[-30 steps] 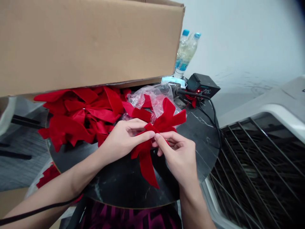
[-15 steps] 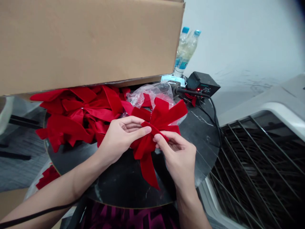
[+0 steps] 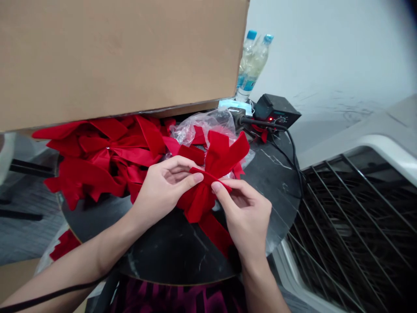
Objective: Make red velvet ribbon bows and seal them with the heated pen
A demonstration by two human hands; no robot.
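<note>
Over the round black table (image 3: 163, 256) I hold a red velvet bow (image 3: 221, 150) between both hands. My left hand (image 3: 163, 187) pinches the left side of a narrow red strip across the bow's middle, thumb on top. My right hand (image 3: 246, 213) pinches the same strip on its right side, and its other fingers are curled behind, partly hidden. Loops fan out above the strip and a tail hangs below toward the right wrist. To the left lies a pile of red bows (image 3: 107, 161), close to my left hand.
A large cardboard box (image 3: 124, 56) stands behind the pile. Clear plastic wrap (image 3: 202, 124) lies behind the bow. At the back right are two bottles (image 3: 256, 61), a blue face mask (image 3: 235, 106) and a black control box (image 3: 276, 111) with a cable. A barred fan-like unit (image 3: 352, 217) borders the right side.
The bow has turned slightly in my hands, and its lower tail has swung right toward my right wrist. Both hands keep their pinch on the strip. The view has shifted slightly.
</note>
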